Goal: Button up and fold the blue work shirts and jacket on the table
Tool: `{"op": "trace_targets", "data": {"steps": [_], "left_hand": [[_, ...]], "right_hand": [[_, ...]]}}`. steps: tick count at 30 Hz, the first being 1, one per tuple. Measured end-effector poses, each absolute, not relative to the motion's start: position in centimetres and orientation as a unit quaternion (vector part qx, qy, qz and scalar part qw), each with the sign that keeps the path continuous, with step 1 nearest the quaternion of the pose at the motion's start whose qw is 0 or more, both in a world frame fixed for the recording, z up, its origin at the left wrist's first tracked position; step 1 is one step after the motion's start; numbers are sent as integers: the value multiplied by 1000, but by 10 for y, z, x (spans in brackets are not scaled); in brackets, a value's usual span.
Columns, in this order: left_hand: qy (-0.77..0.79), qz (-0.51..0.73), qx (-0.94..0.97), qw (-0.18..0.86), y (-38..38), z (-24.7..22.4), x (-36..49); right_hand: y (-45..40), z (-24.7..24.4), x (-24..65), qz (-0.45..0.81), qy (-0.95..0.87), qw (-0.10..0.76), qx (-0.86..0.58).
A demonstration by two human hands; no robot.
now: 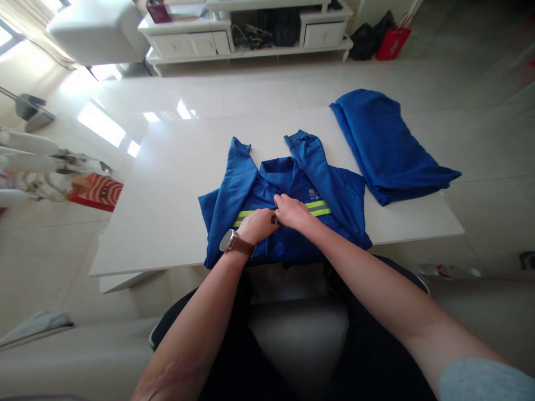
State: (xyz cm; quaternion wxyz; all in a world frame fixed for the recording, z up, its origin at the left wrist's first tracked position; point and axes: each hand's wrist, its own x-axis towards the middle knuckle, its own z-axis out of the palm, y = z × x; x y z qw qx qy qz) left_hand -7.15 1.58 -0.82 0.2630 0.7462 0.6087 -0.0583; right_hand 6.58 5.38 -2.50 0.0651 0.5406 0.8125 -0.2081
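A blue work jacket [288,245] with a yellow-green and grey reflective stripe lies on the white table [167,195], collar towards the far side. Both its sleeves are folded up over the front, cuffs pointing away from me. My left hand [259,224], with a watch on the wrist, is closed on the jacket's front at the middle of the stripe. Right beside it, my right hand [290,211] pinches the front opening. The fingertips of the two hands nearly meet, and the fabric between them is mostly hidden.
Folded blue cloth [384,145] lies at the table's right end. Beyond the table stand a white cabinet [188,44] and a red bag [393,43]. A red patterned bag [98,192] is on the floor at left. The jacket's lower edge reaches the table's near edge.
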Motion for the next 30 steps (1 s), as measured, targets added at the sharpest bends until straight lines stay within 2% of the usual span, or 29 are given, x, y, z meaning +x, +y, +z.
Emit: {"op": "trace_targets", "data": {"steps": [5,10,16,25,30], "left_hand": [[635,-26,740,220,13,-10,-70],[640,-23,734,227,16,-14,-70],[629,17,743,228,19,-21,-76],[653,11,735,182,19,-23,-81],[653,-18,740,161,19,-18,-80]], "right_hand": [[55,-26,68,-209,812,65,541],[54,-21,65,-199,812,18,549],[55,-20,65,-194,824,2,533],[50,-23,64,-195,849,-74,485],[48,-18,65,-195,846,-75,491]]}}
